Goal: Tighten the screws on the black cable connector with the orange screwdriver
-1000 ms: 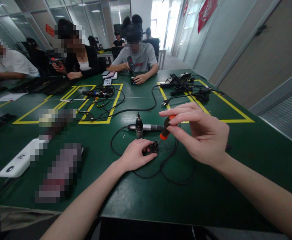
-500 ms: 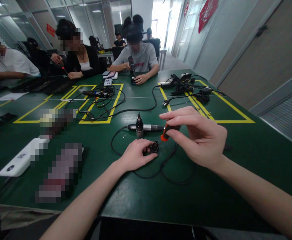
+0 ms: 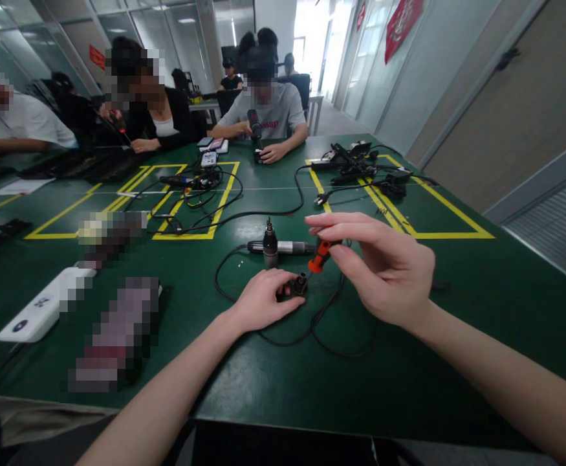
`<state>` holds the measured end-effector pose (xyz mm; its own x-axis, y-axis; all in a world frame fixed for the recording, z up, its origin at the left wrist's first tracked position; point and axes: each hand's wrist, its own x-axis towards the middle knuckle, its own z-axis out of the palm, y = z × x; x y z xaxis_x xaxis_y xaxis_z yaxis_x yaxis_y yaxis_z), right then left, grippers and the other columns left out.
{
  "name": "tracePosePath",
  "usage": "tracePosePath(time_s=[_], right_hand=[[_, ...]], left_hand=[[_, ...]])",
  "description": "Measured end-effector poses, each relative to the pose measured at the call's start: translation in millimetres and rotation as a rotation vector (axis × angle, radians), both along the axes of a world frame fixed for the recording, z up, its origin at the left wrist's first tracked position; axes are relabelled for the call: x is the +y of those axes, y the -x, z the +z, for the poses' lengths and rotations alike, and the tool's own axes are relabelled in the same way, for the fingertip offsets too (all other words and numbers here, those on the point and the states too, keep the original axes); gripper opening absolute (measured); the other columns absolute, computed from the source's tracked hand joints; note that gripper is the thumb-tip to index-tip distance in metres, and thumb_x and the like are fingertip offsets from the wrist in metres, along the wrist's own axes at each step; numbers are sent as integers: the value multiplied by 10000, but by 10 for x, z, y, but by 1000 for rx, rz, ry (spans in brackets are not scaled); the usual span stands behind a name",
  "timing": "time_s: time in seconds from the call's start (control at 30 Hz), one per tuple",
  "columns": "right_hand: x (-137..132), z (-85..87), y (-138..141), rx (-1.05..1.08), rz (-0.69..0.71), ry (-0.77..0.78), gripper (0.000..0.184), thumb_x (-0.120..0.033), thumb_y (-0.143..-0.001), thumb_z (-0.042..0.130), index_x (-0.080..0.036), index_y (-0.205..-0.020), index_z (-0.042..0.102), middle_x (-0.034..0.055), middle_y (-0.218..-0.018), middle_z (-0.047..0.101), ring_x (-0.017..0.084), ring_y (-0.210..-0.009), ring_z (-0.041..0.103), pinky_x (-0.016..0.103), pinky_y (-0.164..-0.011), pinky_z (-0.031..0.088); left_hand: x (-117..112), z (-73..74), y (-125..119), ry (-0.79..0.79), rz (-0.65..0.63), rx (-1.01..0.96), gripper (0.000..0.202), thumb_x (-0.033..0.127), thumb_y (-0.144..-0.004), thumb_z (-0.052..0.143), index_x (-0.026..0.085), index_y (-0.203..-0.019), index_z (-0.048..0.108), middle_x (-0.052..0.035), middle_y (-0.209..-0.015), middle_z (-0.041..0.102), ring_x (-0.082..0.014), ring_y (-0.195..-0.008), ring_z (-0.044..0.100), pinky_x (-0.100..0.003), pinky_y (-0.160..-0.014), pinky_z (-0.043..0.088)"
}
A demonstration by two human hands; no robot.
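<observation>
My left hand (image 3: 263, 299) rests on the table, its fingers closed around a small black round part with a short upright metal collar (image 3: 301, 282). In my right hand (image 3: 384, 265) is a screwdriver (image 3: 319, 257) with an orange and black handle, pinched between thumb and fingers. Its thin shaft slants down to the left and its tip meets the side of the black part; the exact contact is too small to tell. Just behind stands a dark cylindrical tool body (image 3: 270, 244) with a thin tip pointing up. A silver and black pen-shaped tool (image 3: 290, 248) with a cable lies behind it.
A looped black cable (image 3: 345, 355) lies near my hands. To the left are a white power bank (image 3: 44, 307) and a blurred flat object (image 3: 118, 330). Tangled cables (image 3: 350, 165) lie at the back right. Across the table a person (image 3: 270, 107) holds a power tool.
The screwdriver handle has turned in my right fingers, showing more orange, and my right hand has shifted slightly left. My left hand and the black part stay in place.
</observation>
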<state>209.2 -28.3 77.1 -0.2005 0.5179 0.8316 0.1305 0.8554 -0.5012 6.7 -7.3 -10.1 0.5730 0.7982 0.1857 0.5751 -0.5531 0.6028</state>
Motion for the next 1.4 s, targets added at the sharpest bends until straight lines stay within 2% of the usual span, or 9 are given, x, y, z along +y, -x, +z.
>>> tracePosePath(time_s=[0.13,0.23,0.47,0.67,0.77,1.0,1.13,1.3,1.4], right_hand=[[28,8,2,25,-55,-70,301,-70,-890,750,-286,-1097,785,69,-1135,835,276,-1055,754,484,-924,594],[29,18,14,24,-83,-82,292,-41,-885,745,-269,-1064,781,80,-1110,838,270,-1031,753,481,-911,583],[-8,17,10,16,-42,-26,338,-1,-911,669,-254,-1109,773,88,-1202,810,258,-1129,755,461,-989,599],[-3,4,3,64,5,5,277,-16,-890,724,-255,-1027,747,65,-1135,823,242,-1037,776,436,-926,628],[8,3,23,76,-21,-13,258,-14,-899,709,-255,-987,732,65,-1115,823,249,-1044,770,447,-918,621],[-2,-10,18,56,-17,21,360,-29,-926,667,-274,-1182,732,81,-1180,806,285,-1124,758,485,-922,616],[0,-9,0,29,2,14,322,-37,-941,636,-270,-1132,751,82,-1213,806,278,-1141,749,490,-949,605],[13,21,12,19,-75,-57,243,-94,-910,721,-289,-1051,757,66,-1124,840,279,-1016,733,509,-901,585],[8,34,18,3,-81,-63,251,-87,-919,705,-297,-1048,754,62,-1114,837,277,-1007,734,515,-892,587]], left_hand=[[-1,-4,-3,3,-2,-13,193,309,-879,805,162,-974,725,-3,-816,686,-167,-768,595,-288,-740,405],[0,-2,-6,6,-3,-11,191,309,-877,805,161,-965,723,-2,-812,684,-167,-774,595,-289,-746,406],[2,3,-4,4,-1,-1,192,320,-881,805,171,-970,722,4,-810,681,-161,-765,591,-290,-745,409],[0,-8,5,0,2,5,192,321,-883,802,176,-982,724,4,-812,684,-165,-765,598,-290,-742,411],[-2,-7,6,-8,-2,4,193,322,-887,802,176,-986,723,3,-814,686,-166,-769,598,-290,-747,413],[-3,-1,4,-9,-7,-3,195,313,-881,806,168,-977,719,-3,-818,687,-171,-778,607,-293,-746,415],[-7,-5,6,-8,2,5,200,318,-878,807,176,-988,720,-1,-823,691,-173,-782,613,-296,-753,423],[-8,4,3,-4,3,10,190,335,-888,788,189,-989,722,-2,-823,695,-176,-791,620,-299,-763,436],[-6,8,3,-5,2,10,192,335,-890,783,187,-995,722,-5,-824,698,-177,-787,622,-299,-755,435]])
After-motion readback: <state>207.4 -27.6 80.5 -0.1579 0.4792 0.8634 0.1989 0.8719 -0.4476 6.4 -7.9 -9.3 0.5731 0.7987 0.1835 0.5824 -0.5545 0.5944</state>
